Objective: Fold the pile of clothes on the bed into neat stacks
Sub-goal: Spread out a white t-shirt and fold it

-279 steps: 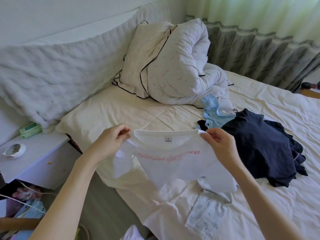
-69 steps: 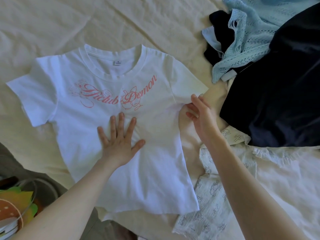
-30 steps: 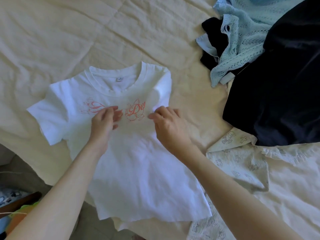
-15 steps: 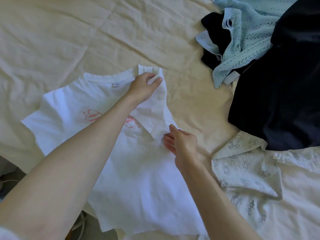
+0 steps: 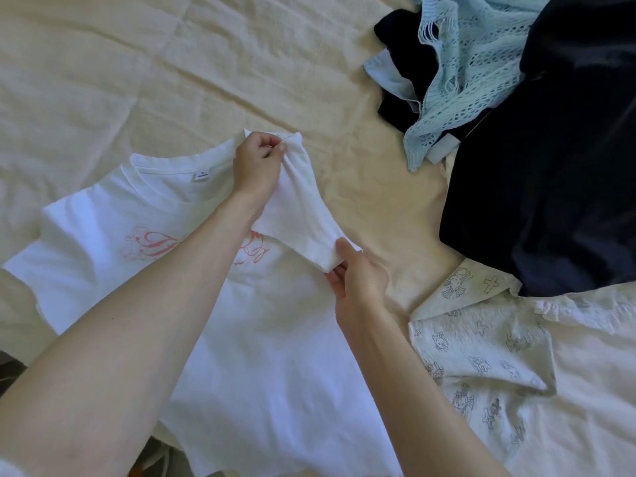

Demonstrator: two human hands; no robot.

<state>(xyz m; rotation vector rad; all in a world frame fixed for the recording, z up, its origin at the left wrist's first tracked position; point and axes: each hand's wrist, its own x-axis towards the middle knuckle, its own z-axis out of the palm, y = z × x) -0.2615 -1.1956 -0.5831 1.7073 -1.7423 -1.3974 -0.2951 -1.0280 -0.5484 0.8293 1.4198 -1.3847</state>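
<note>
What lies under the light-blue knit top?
The knit top drapes over a dark garment and a black piece. A pale blue edge peeks out below it. Anything deeper is covered.

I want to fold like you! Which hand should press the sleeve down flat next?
Probably the right hand. It pinches the sleeve's loose lower end, so it can lay it on the white T-shirt. The left hand pinches the shoulder fold, arm crossing the shirt.
</note>
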